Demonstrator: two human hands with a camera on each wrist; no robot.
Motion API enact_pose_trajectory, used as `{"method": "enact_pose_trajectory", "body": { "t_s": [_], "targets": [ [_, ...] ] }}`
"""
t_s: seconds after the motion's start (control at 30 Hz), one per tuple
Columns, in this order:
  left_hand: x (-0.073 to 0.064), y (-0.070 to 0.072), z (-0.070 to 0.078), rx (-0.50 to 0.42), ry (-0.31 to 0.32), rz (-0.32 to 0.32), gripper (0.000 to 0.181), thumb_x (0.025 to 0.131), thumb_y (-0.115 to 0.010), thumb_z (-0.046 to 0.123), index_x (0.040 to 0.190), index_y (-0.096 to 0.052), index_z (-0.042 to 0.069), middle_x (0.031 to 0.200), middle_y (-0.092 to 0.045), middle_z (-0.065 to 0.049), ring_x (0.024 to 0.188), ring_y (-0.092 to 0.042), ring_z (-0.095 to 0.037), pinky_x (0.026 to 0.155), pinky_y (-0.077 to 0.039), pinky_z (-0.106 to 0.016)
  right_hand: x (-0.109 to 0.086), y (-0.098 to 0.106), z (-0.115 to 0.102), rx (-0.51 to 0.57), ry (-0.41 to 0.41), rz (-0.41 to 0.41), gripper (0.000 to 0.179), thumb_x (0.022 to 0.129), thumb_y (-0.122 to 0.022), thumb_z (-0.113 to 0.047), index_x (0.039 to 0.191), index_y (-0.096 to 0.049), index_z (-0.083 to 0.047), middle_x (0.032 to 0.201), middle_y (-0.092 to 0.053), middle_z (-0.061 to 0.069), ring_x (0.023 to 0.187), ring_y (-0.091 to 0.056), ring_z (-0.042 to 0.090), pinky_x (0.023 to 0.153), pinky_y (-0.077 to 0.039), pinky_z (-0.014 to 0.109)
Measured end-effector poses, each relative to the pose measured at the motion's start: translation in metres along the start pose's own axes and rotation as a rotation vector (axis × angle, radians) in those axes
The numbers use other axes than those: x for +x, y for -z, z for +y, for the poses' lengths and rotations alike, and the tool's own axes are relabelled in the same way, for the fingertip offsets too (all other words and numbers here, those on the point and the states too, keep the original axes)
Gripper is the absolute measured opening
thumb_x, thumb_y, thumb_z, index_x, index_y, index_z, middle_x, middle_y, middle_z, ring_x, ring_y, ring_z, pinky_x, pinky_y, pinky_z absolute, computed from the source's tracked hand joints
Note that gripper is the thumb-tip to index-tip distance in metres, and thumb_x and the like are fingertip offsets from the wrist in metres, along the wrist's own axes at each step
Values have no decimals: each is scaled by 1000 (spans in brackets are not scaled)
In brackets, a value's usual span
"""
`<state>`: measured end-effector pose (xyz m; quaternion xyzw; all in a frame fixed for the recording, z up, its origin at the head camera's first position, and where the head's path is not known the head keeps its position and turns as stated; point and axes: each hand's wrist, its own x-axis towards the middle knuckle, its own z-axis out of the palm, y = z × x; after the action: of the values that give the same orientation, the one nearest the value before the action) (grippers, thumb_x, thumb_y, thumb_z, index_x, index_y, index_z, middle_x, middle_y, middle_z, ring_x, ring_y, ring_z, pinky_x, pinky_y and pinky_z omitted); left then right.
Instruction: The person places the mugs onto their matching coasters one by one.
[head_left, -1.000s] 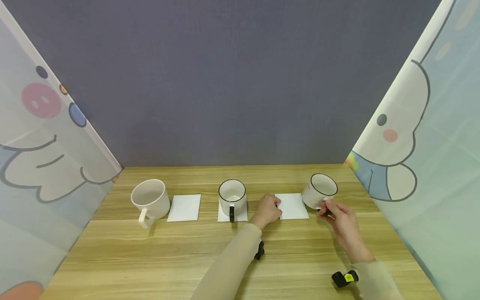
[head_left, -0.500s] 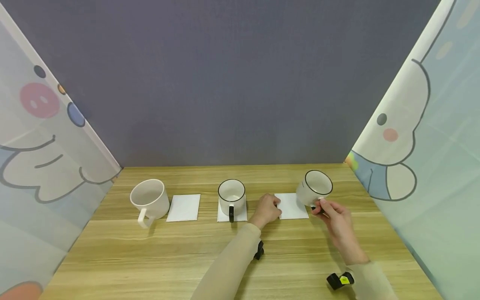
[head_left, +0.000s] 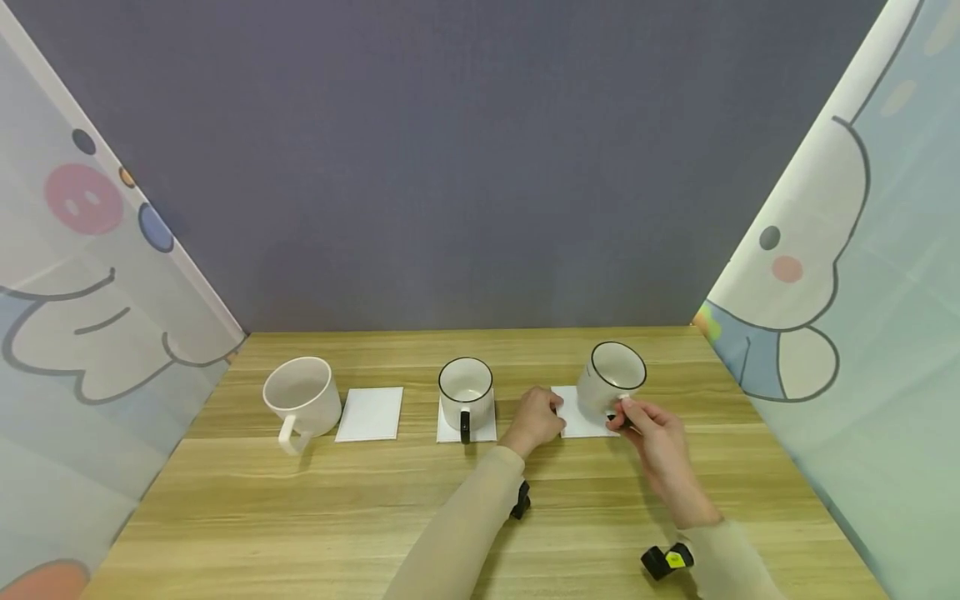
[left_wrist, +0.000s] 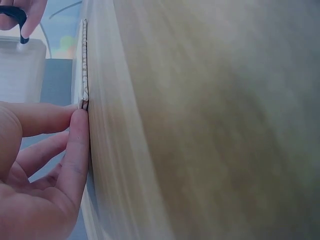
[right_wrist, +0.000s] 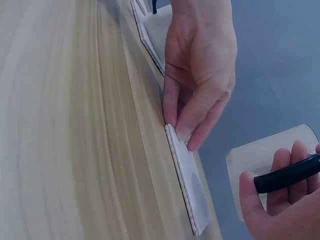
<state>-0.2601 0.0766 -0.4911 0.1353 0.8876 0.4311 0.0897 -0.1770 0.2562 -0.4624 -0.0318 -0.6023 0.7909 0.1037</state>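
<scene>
Mug poised over its coaster

The right hand pinches the black-rimmed mug by its handle, tilted above the white coaster; left hand fingertips pin the coaster's near-left edge.

Left hand low near the table's far middle, fingers straight and flat at the surface, beige sleeve angled in from the near edge, right hand lifted right of it, fingers curled in a pinch, wrist bent
</scene>
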Motion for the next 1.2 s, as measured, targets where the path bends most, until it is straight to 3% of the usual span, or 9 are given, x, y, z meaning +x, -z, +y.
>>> {"method": "enact_pose_trajectory", "body": {
  "t_s": [0.3, 0.57, 0.87, 1.2],
  "targets": [
    [2, -1, -2, 23, -19, 7, 35, 82, -76, -2, 118, -74, -1, 100, -67, -6, 101, -61, -19, 87, -52, -31, 0, -10, 5, -73, -52, 26, 35, 102, -64, -14, 99, -64, 20, 77, -68, 7, 73, -68, 16, 75, -59, 30],
    [3, -2, -3, 39, -28, 10, 34, 81, -76, -2, 115, -75, -2, 98, -67, -5, 96, -60, -18, 87, -52, -30, 3, -14, 10, -136, -103, 58, 29, 102, -63, -15, 96, -67, 14, 74, -67, 5, 69, -66, 17, 74, -59, 32],
    [4, -2, -3, 70, -28, 12, 34, 82, -77, 1, 116, -73, -3, 100, -66, -6, 101, -60, -20, 90, -52, -33, 3, -15, 18, -186, -144, 61, 32, 103, -60, -14, 102, -65, 17, 78, -67, 6, 72, -65, 17, 74, -58, 32],
    [4, -1, -4, 52, -41, 20, 31, 81, -78, 0, 112, -75, -3, 100, -67, -7, 96, -60, -19, 84, -52, -31, 1, -25, 16, -188, -168, 63, 23, 103, -59, -10, 96, -67, 10, 77, -66, 5, 74, -64, 15, 77, -58, 33]
  ]
}}
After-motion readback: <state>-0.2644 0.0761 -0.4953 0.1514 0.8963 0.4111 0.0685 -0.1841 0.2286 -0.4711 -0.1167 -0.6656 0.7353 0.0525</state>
